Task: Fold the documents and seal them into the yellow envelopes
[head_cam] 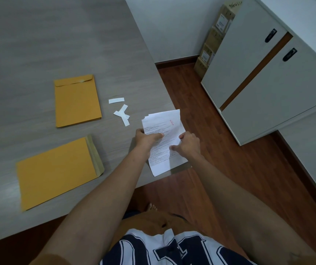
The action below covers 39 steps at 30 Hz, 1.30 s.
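A thin stack of white printed documents (164, 129) lies at the table's right corner, partly over the edge. My left hand (146, 138) grips its left side, thumb on top of the text. My right hand (188, 143) pinches the right edge of the sheets. A yellow envelope (56, 171) with its flap open to the right lies near the front edge. A second pile of yellow envelopes (77, 101), flap closed, lies farther back.
Three white paper strips (121, 111) lie on the grey table (38, 44) between the far envelopes and the documents. Beyond the table's right edge are a wooden floor, a white cabinet (258, 83) and stacked cardboard boxes (212, 44).
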Motion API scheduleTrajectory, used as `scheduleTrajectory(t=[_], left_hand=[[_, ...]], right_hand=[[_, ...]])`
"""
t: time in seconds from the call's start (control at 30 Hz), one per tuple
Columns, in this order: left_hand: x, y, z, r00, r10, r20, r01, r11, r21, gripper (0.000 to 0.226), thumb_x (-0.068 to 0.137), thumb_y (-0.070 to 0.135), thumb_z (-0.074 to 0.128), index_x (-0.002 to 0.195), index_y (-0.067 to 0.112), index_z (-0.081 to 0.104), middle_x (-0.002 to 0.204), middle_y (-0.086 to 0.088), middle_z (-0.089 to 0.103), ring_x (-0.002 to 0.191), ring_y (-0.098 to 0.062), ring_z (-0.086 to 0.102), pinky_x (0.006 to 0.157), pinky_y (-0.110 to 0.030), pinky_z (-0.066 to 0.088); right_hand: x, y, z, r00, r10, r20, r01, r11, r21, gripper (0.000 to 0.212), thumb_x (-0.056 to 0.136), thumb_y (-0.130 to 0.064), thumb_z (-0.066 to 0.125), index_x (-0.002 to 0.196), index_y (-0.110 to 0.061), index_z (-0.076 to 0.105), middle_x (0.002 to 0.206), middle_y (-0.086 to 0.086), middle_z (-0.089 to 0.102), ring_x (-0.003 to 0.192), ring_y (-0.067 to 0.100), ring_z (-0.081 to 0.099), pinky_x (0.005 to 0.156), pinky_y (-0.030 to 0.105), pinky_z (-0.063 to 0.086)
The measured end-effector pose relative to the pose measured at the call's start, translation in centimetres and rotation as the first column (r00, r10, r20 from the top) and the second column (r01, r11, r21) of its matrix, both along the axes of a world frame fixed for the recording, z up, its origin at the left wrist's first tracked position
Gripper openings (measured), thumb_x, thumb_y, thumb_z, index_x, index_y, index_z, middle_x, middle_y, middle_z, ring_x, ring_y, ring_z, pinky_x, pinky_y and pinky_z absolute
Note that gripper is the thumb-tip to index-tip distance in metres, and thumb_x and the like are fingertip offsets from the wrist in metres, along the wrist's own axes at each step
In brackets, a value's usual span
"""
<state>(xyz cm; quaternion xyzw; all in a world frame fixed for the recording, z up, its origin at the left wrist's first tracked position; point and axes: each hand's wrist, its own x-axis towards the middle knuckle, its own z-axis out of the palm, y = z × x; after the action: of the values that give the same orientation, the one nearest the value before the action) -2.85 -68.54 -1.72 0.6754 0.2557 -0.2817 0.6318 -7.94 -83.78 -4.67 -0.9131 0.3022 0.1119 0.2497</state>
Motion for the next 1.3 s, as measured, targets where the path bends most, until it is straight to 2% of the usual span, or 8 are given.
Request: scheduleTrajectory(t=[0.17, 0.27, 0.53, 0.8, 0.93, 1.07, 1.17, 1.3], left_hand=[[-0.2, 0.9, 0.1, 0.997, -0.015, -0.081, 0.001, 0.985, -0.170, 0.037, 0.067, -0.002, 0.084, 0.098, 0.005, 0.066, 0.103, -0.016, 0.072, 0.084, -0.030, 0.071, 0.071, -0.040, 0.058], [-0.6, 1.3, -0.1, 0.996, -0.057, -0.074, 0.046, 0.988, -0.144, 0.033, 0.071, 0.000, 0.082, 0.100, 0.003, 0.069, 0.103, -0.014, 0.073, 0.091, -0.031, 0.070, 0.083, -0.044, 0.058], [-0.9, 2.2, 0.0, 0.992, -0.100, 0.073, 0.105, 0.992, -0.069, 0.023, 0.085, 0.011, 0.074, 0.107, 0.008, 0.069, 0.105, -0.009, 0.072, 0.079, -0.018, 0.068, 0.069, -0.028, 0.053], [1.3, 8.2, 1.1, 0.990, 0.098, 0.099, -0.087, 0.990, -0.112, 0.023, 0.086, 0.010, 0.073, 0.108, 0.012, 0.066, 0.107, -0.004, 0.071, 0.098, -0.025, 0.068, 0.087, -0.042, 0.055], [2.8, 13.2, 2.1, 0.960, 0.271, 0.073, -0.238, 0.924, -0.300, 0.025, 0.083, 0.008, 0.075, 0.106, 0.014, 0.068, 0.108, -0.006, 0.073, 0.104, -0.028, 0.068, 0.090, -0.046, 0.055], [3.7, 18.3, 3.6, 0.935, 0.349, 0.059, -0.289, 0.849, -0.442, 0.042, 0.084, 0.010, 0.074, 0.124, 0.011, 0.062, 0.119, -0.010, 0.070, 0.109, -0.029, 0.066, 0.094, -0.048, 0.054], [3.8, 21.6, 4.5, 0.925, 0.374, 0.061, -0.301, 0.823, -0.483, 0.029, 0.088, 0.009, 0.070, 0.115, 0.016, 0.062, 0.115, -0.007, 0.071, 0.106, -0.025, 0.067, 0.091, -0.043, 0.055], [3.5, 26.3, 4.9, 0.905, 0.419, 0.074, -0.336, 0.811, -0.478, 0.031, 0.087, 0.010, 0.072, 0.115, 0.017, 0.062, 0.111, -0.003, 0.072, 0.103, -0.019, 0.068, 0.084, -0.035, 0.058]], right_hand=[[-0.1, -0.1, -0.1, 1.000, -0.001, 0.010, 0.001, 1.000, 0.007, 0.064, 0.066, -0.046, 0.086, 0.116, -0.016, 0.060, 0.116, 0.003, 0.062, 0.107, 0.024, 0.057, 0.091, 0.038, 0.053], [-0.3, 0.1, 0.0, 1.000, 0.020, 0.024, -0.020, 1.000, 0.001, 0.063, 0.065, -0.047, 0.086, 0.114, -0.017, 0.060, 0.115, 0.003, 0.062, 0.105, 0.023, 0.058, 0.088, 0.037, 0.054], [-0.6, 1.1, 0.2, 0.996, 0.050, 0.076, -0.054, 0.997, 0.053, 0.057, 0.069, -0.045, 0.084, 0.112, -0.018, 0.057, 0.116, 0.002, 0.056, 0.108, 0.020, 0.052, 0.091, 0.036, 0.052], [1.2, 5.8, 1.8, 0.976, -0.162, 0.146, 0.099, 0.926, 0.363, 0.079, 0.070, -0.055, 0.080, 0.131, -0.022, 0.044, 0.128, 0.004, 0.061, 0.108, 0.021, 0.062, 0.088, 0.029, 0.050], [3.3, 9.9, 3.5, 0.908, -0.412, 0.074, 0.275, 0.720, 0.637, 0.089, 0.066, -0.048, 0.086, 0.138, -0.023, 0.039, 0.128, 0.002, 0.055, 0.108, 0.021, 0.057, 0.085, 0.029, 0.049], [5.1, 14.9, 5.3, 0.869, -0.486, -0.097, 0.239, 0.239, 0.941, 0.069, 0.071, -0.026, 0.087, 0.130, -0.014, 0.053, 0.125, 0.006, 0.064, 0.105, 0.026, 0.064, 0.076, 0.036, 0.058], [5.9, 18.6, 6.3, 0.919, -0.374, -0.125, 0.113, -0.053, 0.992, 0.051, 0.082, -0.015, 0.077, 0.129, -0.008, 0.058, 0.126, 0.012, 0.066, 0.114, 0.029, 0.064, 0.090, 0.046, 0.055], [7.2, 23.1, 7.5, 0.958, -0.284, -0.049, 0.039, -0.043, 0.998, 0.044, 0.087, -0.006, 0.070, 0.129, -0.007, 0.057, 0.125, 0.014, 0.066, 0.114, 0.030, 0.064, 0.082, 0.044, 0.057]])
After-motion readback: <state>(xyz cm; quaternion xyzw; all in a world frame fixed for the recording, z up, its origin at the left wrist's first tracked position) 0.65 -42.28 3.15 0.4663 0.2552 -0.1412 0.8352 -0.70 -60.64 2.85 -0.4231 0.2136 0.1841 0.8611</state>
